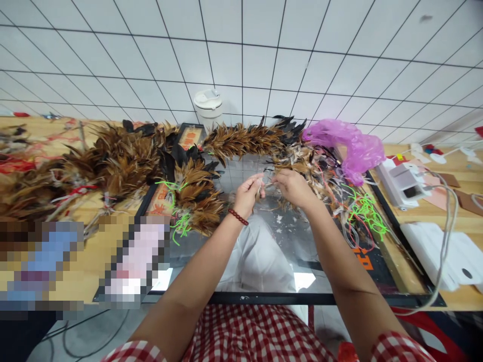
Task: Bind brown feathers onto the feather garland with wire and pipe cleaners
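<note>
My left hand [249, 195], with a dark red bead bracelet [238, 217] at its wrist, is closed in a pinch over the glass tabletop [234, 176]. Thin pale and brownish bits show at its fingertips, too small to name for sure; they look like feather quills. Close by on the right, my right hand [292, 187] is also pinched, its fingertips nearly meeting the left ones. What it grips is hidden. Behind and right of it lies a loose pile of brown and whitish feathers [302, 160]. A bundle of brown feathers [198, 196] tied with green cord [181, 223] lies to the left.
A long row of brown feathers [241, 139] lies at the back, below a white lidded bin [209, 105]. Larger feather bundles [121, 156] cover the left. Rightward are a purple plastic bag [349, 146], green strings [366, 211], a white box [441, 251] and cables [449, 221].
</note>
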Demonstrator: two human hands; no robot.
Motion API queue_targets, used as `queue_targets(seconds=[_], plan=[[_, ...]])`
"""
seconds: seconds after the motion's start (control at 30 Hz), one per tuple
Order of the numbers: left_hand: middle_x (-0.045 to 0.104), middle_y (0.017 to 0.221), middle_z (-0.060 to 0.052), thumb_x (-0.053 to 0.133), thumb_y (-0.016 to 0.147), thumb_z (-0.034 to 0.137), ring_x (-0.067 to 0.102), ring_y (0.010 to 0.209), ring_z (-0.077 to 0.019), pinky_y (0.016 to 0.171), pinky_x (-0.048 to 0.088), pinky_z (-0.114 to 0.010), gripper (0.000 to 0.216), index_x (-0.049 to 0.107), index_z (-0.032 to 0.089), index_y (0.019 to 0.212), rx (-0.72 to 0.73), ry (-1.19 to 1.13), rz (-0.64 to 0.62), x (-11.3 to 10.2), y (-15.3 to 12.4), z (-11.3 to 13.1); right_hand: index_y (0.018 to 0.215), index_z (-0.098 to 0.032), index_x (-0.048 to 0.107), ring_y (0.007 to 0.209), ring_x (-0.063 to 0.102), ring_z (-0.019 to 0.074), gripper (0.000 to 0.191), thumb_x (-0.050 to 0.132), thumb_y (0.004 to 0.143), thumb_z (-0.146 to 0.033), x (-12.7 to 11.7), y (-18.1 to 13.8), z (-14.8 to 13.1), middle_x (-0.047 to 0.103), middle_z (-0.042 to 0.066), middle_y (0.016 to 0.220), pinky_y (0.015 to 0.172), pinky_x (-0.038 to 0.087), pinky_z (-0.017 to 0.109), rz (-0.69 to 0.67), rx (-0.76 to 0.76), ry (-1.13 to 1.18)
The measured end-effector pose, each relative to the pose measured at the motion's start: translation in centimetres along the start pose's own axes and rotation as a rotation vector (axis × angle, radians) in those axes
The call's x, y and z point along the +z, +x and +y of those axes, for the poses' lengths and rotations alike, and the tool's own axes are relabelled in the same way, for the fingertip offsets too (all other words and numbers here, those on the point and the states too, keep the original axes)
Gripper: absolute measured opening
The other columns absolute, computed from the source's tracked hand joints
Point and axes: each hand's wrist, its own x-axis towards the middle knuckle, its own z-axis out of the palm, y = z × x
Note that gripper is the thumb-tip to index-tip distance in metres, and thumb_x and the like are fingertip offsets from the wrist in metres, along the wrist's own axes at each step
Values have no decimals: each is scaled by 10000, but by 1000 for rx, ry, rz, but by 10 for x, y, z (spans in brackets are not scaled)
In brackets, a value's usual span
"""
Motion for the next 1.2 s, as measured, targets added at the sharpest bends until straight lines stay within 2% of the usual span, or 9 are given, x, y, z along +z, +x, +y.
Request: queue_targets(seconds=[0.13,0.3,0.47,0.57,0.83,1.2], plan=[[613,599,-7,714,726,402,533,495,-66,520,429,-209,291,638,129,660,-49,162,-48,1,-1,-5,989,-190,712,882,610,201,271,457,898,-186,1,1,0,685,86,926,813,440,296,113,-36,151],[599,585,0,697,744,393,527,497,-63,532,433,-203,285,627,130,657,-29,91,24,0,-1,-2,1032,-179,711,897,624,229,278,509,844,-152,-6,0,6,692,109,969,818,459,340,215,198,136],[592,572,6,709,728,425,526,496,-63,527,425,-197,310,621,134,667,-16,47,24,-1,-1,3,961,-183,721,813,636,179,211,619,808,-287,1,3,4,715,58,921,769,487,308,209,225,557],[594,578,6,717,718,433,527,507,-62,537,427,-197,316,626,135,667,-1,44,4,0,-2,3,943,-184,729,829,642,177,228,624,800,-327,6,7,-2,727,52,914,789,486,311,211,237,663],[610,583,-3,734,691,464,542,533,-75,564,436,-206,335,649,141,671,-5,50,-55,1,-5,4,847,-180,751,824,673,196,201,618,777,-313,13,9,-6,745,47,843,793,504,326,208,292,762],[590,577,-6,731,708,445,524,522,-70,553,427,-208,334,641,131,640,-9,31,-82,0,-4,5,803,-221,776,801,684,199,180,604,795,-272,7,7,-10,750,33,853,803,514,344,184,208,674]])
